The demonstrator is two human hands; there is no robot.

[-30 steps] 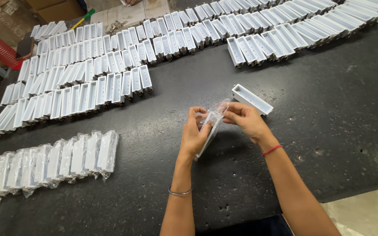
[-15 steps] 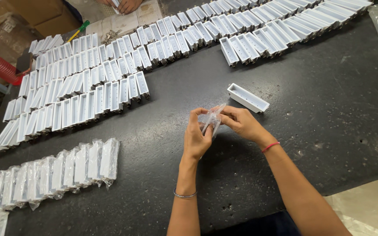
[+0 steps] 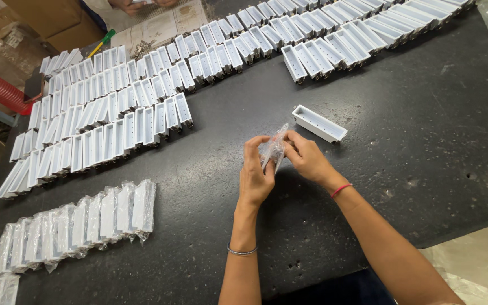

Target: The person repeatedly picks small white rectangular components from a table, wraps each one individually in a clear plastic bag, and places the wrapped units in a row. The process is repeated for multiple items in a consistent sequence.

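Clear plastic bag (image 3: 272,148) is pinched between both hands above the desk (image 3: 425,141); left hand (image 3: 255,175) and right hand (image 3: 306,158) each have a closed grip on it. One white tray (image 3: 319,123) lies just beside. Risk: thin film may tear or slip if pulled unevenly.

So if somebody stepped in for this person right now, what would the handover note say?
Left hand and right hand: both grip one small clear plastic bag above the black table.
One bare white rectangular plastic tray lies alone just beyond the hands.
Done: a row of bagged white trays at near left.
Left: many unbagged white trays in rows across the far side.
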